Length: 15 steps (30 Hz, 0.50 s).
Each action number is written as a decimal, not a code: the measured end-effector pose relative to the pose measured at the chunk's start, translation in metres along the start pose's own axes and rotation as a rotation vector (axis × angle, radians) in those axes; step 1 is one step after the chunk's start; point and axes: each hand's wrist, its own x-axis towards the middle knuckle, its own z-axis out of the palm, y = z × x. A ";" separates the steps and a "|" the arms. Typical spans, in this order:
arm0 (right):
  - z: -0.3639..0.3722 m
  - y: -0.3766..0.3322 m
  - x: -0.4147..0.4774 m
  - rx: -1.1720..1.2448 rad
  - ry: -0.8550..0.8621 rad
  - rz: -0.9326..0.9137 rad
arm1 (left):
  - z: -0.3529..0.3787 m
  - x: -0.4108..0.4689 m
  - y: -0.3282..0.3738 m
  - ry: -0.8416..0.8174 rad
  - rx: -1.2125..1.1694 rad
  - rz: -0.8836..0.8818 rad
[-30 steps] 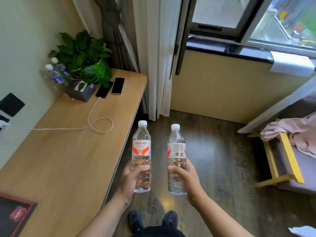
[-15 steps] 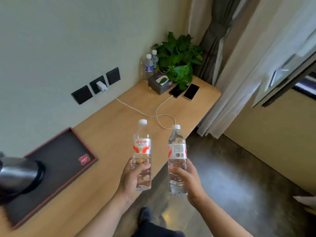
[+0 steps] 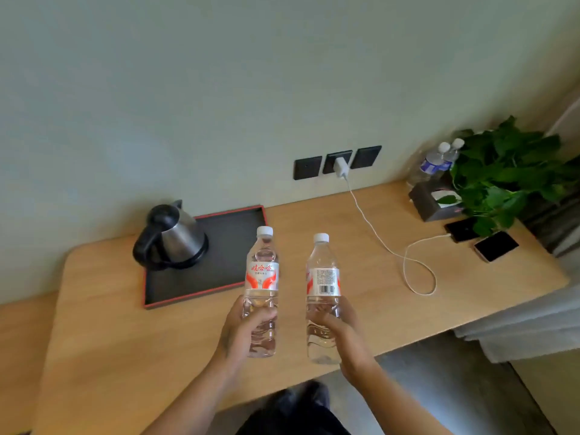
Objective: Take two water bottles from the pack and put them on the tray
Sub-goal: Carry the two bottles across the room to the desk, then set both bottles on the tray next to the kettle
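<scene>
I hold two clear water bottles upright over the wooden desk (image 3: 361, 277), each with a white cap and a red-and-white label. My left hand (image 3: 243, 332) grips the left bottle (image 3: 262, 277) around its lower half. My right hand (image 3: 340, 332) grips the right bottle (image 3: 323, 277) the same way, barcode facing me. The black tray with a red rim (image 3: 226, 246) lies on the desk just behind and left of the left bottle. The pack is not in view.
A steel kettle with a black handle (image 3: 171, 238) stands on the tray's left part. A white charger cable (image 3: 392, 249) loops across the desk to two phones (image 3: 480, 237). A plant (image 3: 508, 174), tissue box and two other bottles (image 3: 436, 163) sit at the far right.
My view has swung left, so the tray and kettle now sit in front of me. Both hands still hold the bottles, now over the desk near the tray's front edge.
</scene>
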 end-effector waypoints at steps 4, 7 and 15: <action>0.018 -0.004 0.019 -0.083 -0.144 0.002 | -0.016 -0.006 -0.002 0.111 -0.087 -0.001; 0.028 -0.011 0.032 -0.110 -0.223 0.013 | -0.019 -0.010 -0.001 0.188 -0.154 0.020; 0.041 -0.027 0.056 -0.159 -0.351 0.042 | -0.014 -0.013 -0.001 0.297 -0.275 0.080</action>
